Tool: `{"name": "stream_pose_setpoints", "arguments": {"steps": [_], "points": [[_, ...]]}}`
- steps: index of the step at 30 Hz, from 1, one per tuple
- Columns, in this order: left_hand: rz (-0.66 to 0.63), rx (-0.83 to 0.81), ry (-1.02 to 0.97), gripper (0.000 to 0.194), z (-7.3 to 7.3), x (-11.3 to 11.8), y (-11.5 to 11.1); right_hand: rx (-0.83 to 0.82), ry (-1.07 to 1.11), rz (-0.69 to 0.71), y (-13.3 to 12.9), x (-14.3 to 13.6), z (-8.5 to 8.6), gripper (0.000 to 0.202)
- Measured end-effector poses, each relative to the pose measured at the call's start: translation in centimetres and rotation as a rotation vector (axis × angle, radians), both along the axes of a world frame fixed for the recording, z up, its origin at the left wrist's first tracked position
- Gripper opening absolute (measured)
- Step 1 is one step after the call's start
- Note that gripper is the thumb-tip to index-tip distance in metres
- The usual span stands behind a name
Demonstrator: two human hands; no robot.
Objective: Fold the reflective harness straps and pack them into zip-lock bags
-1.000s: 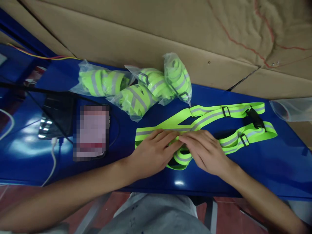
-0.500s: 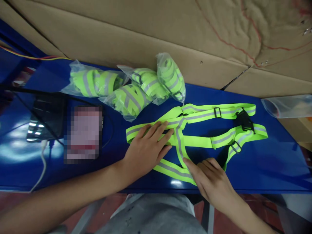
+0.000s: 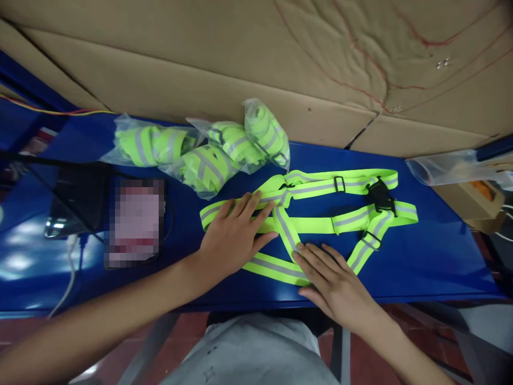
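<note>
A neon yellow-green strap harness (image 3: 311, 224) with grey reflective stripes lies spread on the blue table. Its black buckle (image 3: 381, 196) is at the right end, and black slide adjusters sit on the straps. My left hand (image 3: 229, 235) rests flat on the left part of the straps, fingers spread, covering some of them. My right hand (image 3: 331, 282) lies with fingers stretched out over the lower straps, near where two of them meet. Neither hand grips anything.
Several clear bags of rolled neon straps (image 3: 212, 166) lie behind the harness. A pixelated device (image 3: 136, 222), a black box (image 3: 76, 198) and cables are at left. An empty-looking plastic bag (image 3: 441, 167) and an open carton (image 3: 467, 206) stand at right, cardboard (image 3: 240, 59) behind.
My right hand has flattened from a bent-finger pose, its fingers now stretched over the lower straps. The diagonal strap beside it has shifted. The view has moved slightly to the right.
</note>
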State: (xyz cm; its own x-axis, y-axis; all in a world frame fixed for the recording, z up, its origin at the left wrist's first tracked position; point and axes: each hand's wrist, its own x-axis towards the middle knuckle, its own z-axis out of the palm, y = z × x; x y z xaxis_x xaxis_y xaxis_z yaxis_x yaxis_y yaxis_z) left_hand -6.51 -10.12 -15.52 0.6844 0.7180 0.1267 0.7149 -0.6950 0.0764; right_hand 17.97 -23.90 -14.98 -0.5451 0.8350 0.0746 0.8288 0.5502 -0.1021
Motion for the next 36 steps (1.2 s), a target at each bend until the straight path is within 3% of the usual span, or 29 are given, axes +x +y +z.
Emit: {"name": "stream_pose_setpoints", "arguments": {"steps": [6,10,16,22,26,29,36], "points": [[-0.010,-0.002,0.026,0.070,-0.9,-0.1,0.0,-0.025,0.043,-0.015,0.2,0.3,-0.5,0.059],[-0.005,-0.010,0.029,0.068,-1.1,-0.2,0.0,0.073,0.108,0.005,0.1,1.5,-0.1,0.047],[-0.002,-0.026,0.014,0.068,-0.9,-0.4,-0.2,0.244,0.152,-0.279,-1.4,5.6,0.6,0.041],[-0.038,-0.015,0.024,0.057,-0.9,0.0,-1.2,0.225,0.097,-0.437,-2.6,9.1,-0.6,0.044],[-0.042,-0.010,0.032,0.069,-1.4,-0.1,-1.3,0.214,0.055,-0.573,-1.6,11.8,-1.6,0.041],[-0.061,-0.004,0.043,0.077,-1.4,-0.5,-1.0,0.204,-0.036,-0.564,-0.4,13.5,-2.0,0.035],[-0.147,-0.032,0.031,0.066,-0.9,-1.2,-0.5,0.331,-0.120,-0.498,0.9,15.3,-0.8,0.021]]}}
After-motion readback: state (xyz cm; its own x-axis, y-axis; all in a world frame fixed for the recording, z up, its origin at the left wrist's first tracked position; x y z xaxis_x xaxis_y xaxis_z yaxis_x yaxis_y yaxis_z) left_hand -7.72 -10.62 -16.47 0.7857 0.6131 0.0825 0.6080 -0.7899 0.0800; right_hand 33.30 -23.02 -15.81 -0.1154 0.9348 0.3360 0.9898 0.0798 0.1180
